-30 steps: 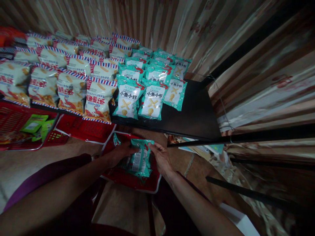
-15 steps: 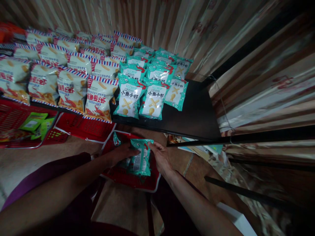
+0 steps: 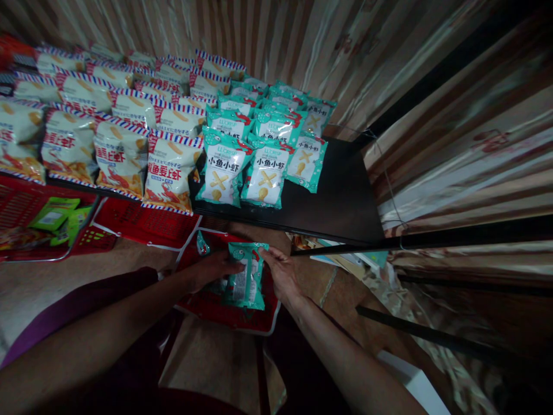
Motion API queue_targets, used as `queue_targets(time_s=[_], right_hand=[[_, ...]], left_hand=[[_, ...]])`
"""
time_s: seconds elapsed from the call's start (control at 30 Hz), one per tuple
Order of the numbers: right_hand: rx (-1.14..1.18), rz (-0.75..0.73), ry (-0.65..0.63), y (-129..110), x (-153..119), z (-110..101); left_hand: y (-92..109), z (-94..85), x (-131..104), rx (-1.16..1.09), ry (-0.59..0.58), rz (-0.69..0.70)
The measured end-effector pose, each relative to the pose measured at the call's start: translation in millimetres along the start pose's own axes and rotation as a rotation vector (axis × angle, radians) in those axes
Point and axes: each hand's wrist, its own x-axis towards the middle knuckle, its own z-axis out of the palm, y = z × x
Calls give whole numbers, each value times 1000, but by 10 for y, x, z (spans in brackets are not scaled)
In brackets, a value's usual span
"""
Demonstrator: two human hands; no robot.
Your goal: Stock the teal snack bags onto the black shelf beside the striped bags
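Note:
A teal snack bag [image 3: 247,279], its printed back facing up, is held over a red basket [image 3: 203,308]. My right hand [image 3: 279,268] pinches the bag's upper right corner. At the bag's left side, my left hand [image 3: 216,270] grips it with the thumb laid on its face. Another teal bag [image 3: 202,244] stands in the basket behind my left hand. On the black shelf [image 3: 337,196], above the basket, several teal bags [image 3: 262,173] stand in rows, beside rows of white and orange bags [image 3: 169,176].
Two more red baskets stand at the left, one [image 3: 17,202] with green packets [image 3: 54,213], the other [image 3: 129,222] under the shelf edge. Black metal bars [image 3: 432,239] and a striped curtain [image 3: 466,184] bound the right. A white box [image 3: 410,377] sits lower right.
The view has shifted slightly, so the shelf and bags appear a little further left. Both hands keep their hold on the teal bag.

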Motion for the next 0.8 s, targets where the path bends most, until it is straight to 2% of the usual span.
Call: queue_targets(time_s=[0.17, 0.27, 0.4, 0.5, 0.63, 0.8], right_hand=[[-18, 4, -30, -38, -11, 3], [-1, 39, -72, -87, -41, 22], [2, 118, -146, -124, -89, 15], [-35, 193, -145, -106, -118, -24], [-107, 216, -178, -82, -166, -76], [-128, 239, -129, -75, -199, -127]], left_hand=[[-13, -4, 14, -14, -15, -19], [-14, -1, 20, -39, 30, -42], [-43, -29, 68, -96, 99, -2], [-71, -61, 122, -130, 166, 11], [-91, -73, 164, -189, 211, 31], [-91, -49, 161, -213, 229, 60]])
